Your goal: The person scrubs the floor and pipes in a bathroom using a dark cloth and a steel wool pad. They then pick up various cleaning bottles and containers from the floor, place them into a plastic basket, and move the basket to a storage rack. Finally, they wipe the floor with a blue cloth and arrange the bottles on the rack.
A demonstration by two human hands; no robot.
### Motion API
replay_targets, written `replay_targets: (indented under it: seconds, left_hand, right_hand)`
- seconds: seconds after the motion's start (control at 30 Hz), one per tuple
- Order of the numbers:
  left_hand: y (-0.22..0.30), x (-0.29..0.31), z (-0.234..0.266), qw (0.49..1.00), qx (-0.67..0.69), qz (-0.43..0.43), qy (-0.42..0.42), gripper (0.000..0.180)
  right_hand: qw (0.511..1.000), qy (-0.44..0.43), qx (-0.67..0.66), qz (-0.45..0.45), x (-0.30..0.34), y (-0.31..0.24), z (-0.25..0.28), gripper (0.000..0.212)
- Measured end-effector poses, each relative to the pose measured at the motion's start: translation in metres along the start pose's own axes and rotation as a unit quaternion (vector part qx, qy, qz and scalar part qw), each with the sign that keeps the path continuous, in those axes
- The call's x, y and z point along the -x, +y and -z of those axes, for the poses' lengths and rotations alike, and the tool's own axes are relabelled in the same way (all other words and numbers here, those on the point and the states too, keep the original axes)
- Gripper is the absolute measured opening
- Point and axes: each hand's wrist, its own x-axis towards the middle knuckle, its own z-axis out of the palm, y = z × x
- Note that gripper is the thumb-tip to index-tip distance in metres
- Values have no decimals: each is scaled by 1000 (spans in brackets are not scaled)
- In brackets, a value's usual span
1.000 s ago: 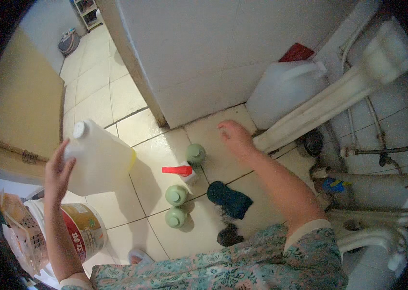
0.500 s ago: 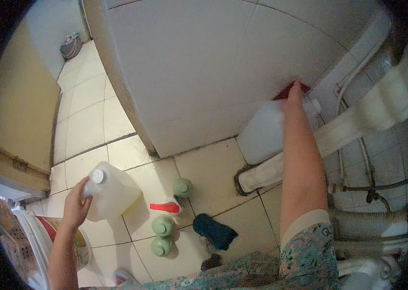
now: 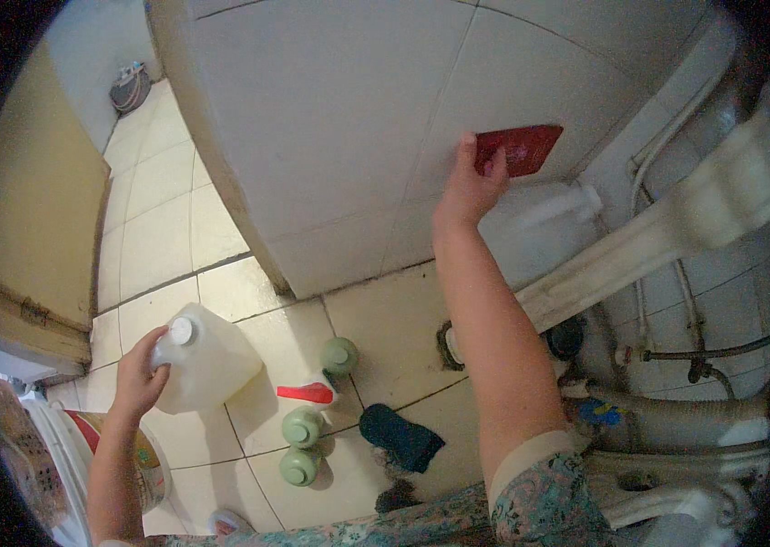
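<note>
From my remote seat I see the two hands well apart, each clamped on something of its own. In the lower left of the frame, the left hand [image 3: 139,376] curls its fingers around the upper left side of a translucent jug [image 3: 221,360], close beside its white screw cap [image 3: 182,330]. The jug tilts, with a yellowish tint toward its base; I can't tell whether that base touches the tiled floor [image 3: 421,296].

Right of upper centre, the right hand [image 3: 469,187] pinches the left end of a flat, dark red piece [image 3: 535,149] in front of the pale tiled wall [image 3: 339,118]. Just below that piece, I make out a whitish plastic jug [image 3: 526,228], partly hidden by the right forearm [image 3: 485,310] and a thick white drainpipe [image 3: 622,264].

Near the lower centre, three round-capped green bottles [image 3: 301,427] stand upright, two of them close together and one a little higher in the frame. Between that one and the pair I see a red-topped white bottle [image 3: 305,393]. Right of them, a dark teal pad [image 3: 400,438] lies on the floor. At the lower left edge I have a white bucket [image 3: 150,469] with a red label.
</note>
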Motion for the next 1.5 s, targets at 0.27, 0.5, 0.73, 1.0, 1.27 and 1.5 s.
replay_targets:
  seconds: [0.27, 0.5, 0.73, 1.0, 1.27, 1.5]
  left_hand:
    - [-4, 9, 5, 998, -24, -44, 33, 53]
    - [12, 4, 19, 988, 2, -108, 107, 51]
    - [81, 11, 52, 684, 690, 220, -88, 69]
    - [63, 68, 178, 711, 659, 75, 232, 36]
    - [2, 207, 308, 704, -188, 148, 669, 44]
    - [-63, 222, 306, 635, -521, 389, 417, 60]
  right_hand:
    - [974, 18, 213, -81, 20, -32, -5, 41]
    - [992, -93, -39, -70, 96, -95, 16, 19]
    - [823, -433, -200, -308, 256, -158, -31, 16]
    - [708, -547, -148, -422, 342, -193, -56, 23]
    - [639, -657, -76, -394, 378, -185, -60, 21]
    - [688, -607, -29, -397, 356, -155, -65, 15]
